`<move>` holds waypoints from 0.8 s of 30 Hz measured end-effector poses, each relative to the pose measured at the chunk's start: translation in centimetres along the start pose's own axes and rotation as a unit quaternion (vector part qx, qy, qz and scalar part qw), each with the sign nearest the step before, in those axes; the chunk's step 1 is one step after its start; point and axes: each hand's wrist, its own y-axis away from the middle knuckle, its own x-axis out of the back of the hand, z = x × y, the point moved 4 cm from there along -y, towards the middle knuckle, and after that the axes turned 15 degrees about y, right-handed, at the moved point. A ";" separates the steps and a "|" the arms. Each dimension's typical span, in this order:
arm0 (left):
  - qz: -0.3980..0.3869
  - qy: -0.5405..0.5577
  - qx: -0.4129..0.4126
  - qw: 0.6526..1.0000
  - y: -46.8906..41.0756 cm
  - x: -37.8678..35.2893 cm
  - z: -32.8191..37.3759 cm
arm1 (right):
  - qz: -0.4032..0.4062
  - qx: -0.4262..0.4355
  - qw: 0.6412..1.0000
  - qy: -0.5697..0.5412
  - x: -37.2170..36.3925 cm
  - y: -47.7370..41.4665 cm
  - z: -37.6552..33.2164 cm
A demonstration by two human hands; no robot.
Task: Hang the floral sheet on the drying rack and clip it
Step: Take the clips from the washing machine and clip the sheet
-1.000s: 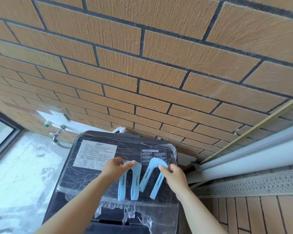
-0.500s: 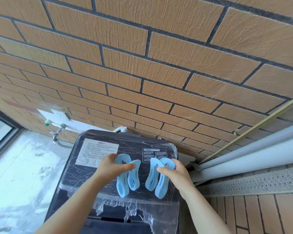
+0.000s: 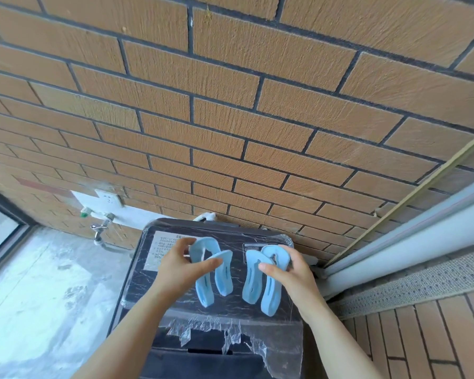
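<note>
1. Up close, two light-blue plastic clips show as smooth, flat, U-shaped bands, each with a rounded bend at the far end and two long slotted legs pointing back toward the person.
2. The left hand holds the left light-blue clip: its grip is closed on the bend, with the thumb behind and one finger laid across the legs.
3. The right hand holds the right light-blue clip, its grip curled round the bend and the thumb pressing the near leg.
4. Both clips sit side by side, apart from each other, over the lid of a dark washing machine with a marble-like pattern; whether their leg tips touch the lid cannot be told.
5. A clear plastic film, wrinkled and torn along its near edge, covers that lid, and a white printed label lies under it.
6. Behind stands a rough tan brick wall with dark joints, carrying a white socket and a metal tap.
7. A pale, blotchy concrete floor lies to the left, and a white rail runs beside a perforated grey strip to the right.
</note>
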 end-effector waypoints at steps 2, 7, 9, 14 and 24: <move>0.013 0.013 -0.014 1.000 1.1 0.5 0.8 | -0.020 0.023 1.000 0.004 0.0 0.2 -1.0; 0.078 0.017 -0.045 0.996 4.1 0.7 1.9 | -0.062 0.078 0.995 0.019 0.9 -0.3 -2.5; 0.110 0.024 -0.055 0.992 5.8 0.2 2.0 | -0.075 0.099 0.992 0.013 1.5 -0.4 -2.7; 0.180 0.039 -0.067 0.981 10.7 -1.0 2.3 | -0.159 0.166 0.973 0.005 2.6 0.4 -4.9; 0.383 0.092 -0.105 0.913 23.3 7.8 2.9 | -0.345 0.298 0.890 0.004 -6.1 7.8 -14.8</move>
